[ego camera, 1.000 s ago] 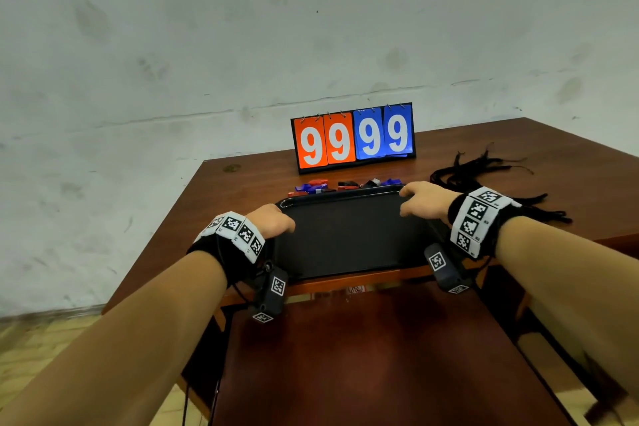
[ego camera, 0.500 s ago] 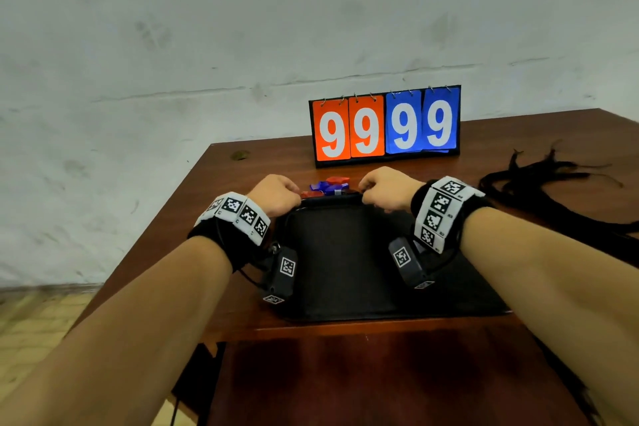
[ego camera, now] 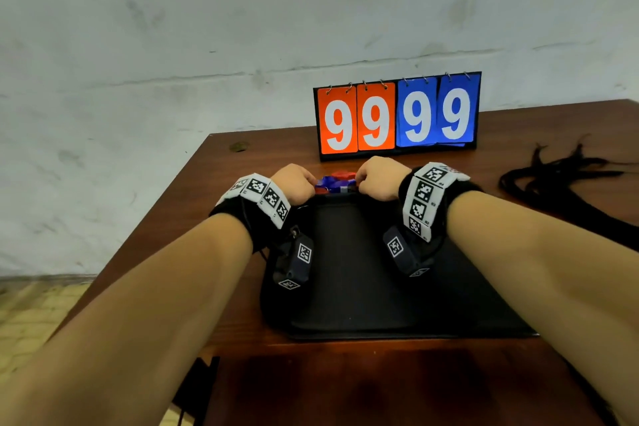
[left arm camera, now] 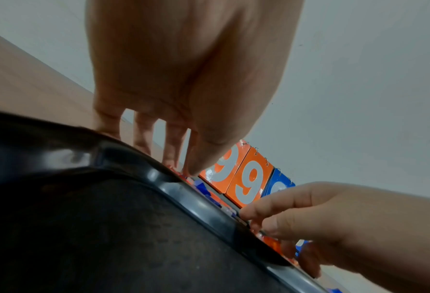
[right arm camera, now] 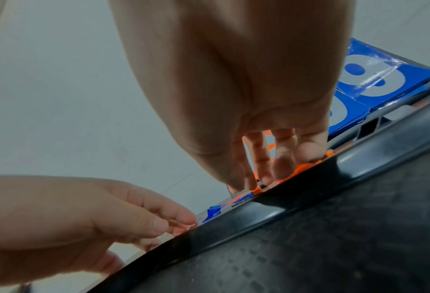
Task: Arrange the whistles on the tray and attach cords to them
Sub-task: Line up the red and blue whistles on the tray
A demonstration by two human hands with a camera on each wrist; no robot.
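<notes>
Both hands, left hand [ego camera: 296, 183] and right hand [ego camera: 379, 180], are reaching into the whistles [ego camera: 334, 182] beyond the tray's [ego camera: 349, 290] far rim, fingers curled; any grip is hidden. Best pinching one whistle each, lifting clear of the rim.

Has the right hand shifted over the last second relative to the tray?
Yes. The right hand has moved leftward along the tray's far rim, from its right corner to the whistles near the left hand.

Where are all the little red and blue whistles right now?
In the head view the whistles sit in a small pile on the table, just behind the black tray's far edge, between both hands and in front of the scoreboard.
</notes>
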